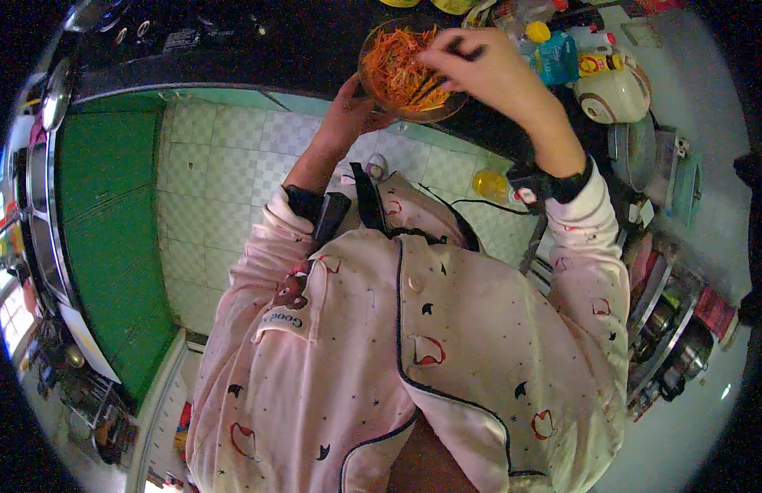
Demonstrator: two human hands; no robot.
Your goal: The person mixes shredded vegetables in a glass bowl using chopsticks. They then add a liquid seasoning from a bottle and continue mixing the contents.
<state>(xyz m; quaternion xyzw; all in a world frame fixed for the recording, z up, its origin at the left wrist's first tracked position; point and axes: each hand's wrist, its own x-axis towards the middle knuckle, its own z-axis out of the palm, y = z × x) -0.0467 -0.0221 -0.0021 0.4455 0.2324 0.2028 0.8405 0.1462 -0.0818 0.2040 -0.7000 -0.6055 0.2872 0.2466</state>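
A clear bowl [444,115] of shredded orange vegetable, which looks like carrot, is at the top centre, by the edge of the dark counter. My left hand [356,110] grips the bowl's lower left side, with some fingers hidden beneath it. Over the bowl's right side, my right hand [473,65] holds dark chopsticks [425,91], their tips in the shreds. The fingertips of that hand are partly blurred.
Right of the bowl stand a blue pouch [557,58], a yellow-labelled bottle [594,63] and a cream-coloured appliance [615,95]. A bottle of yellow liquid [491,183] stands on the tiled floor. A rack with pots [661,320] is at the right, green cabinet panels [113,228] at the left.
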